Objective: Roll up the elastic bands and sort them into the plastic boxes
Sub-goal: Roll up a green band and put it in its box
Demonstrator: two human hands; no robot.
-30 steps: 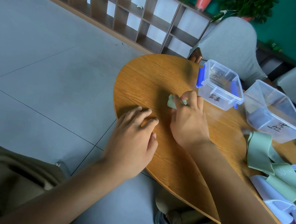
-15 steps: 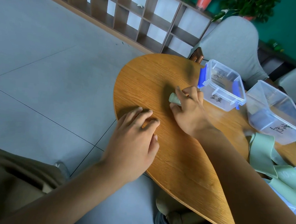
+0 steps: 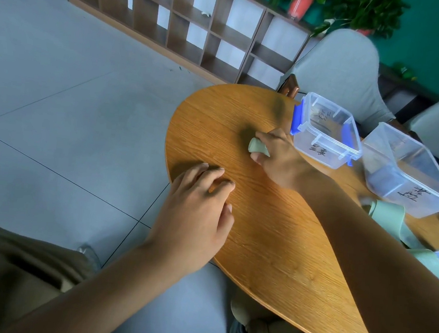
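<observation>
The right hand (image 3: pixel 280 158) grips a rolled-up pale green band (image 3: pixel 258 146), fingers and thumb curled round it, just above the wooden counter (image 3: pixel 273 238) and right beside the near-left corner of the small clear box with blue clips (image 3: pixel 326 135). That box stands toward the far side of the counter, with handwriting on its near wall; to its right, close by but apart, is a larger clear box (image 3: pixel 405 173), also marked with handwriting. The left hand (image 3: pixel 195 212) rests palm down on the near-left edge of the counter, fingers spread and only loosely bent, holding nothing. At the right edge, near the person's right forearm, lies a loose heap of unrolled bands (image 3: pixel 400 229), pale green with some pale lilac ones beneath; how many there are is hard to tell. Beyond the counter stand two grey chairs (image 3: pixel 340 68), a wooden cubby shelf (image 3: pixel 190 16) against the wall with potted plants (image 3: pixel 357 7) on top, and a grey tiled floor (image 3: pixel 72 98) to the left.
</observation>
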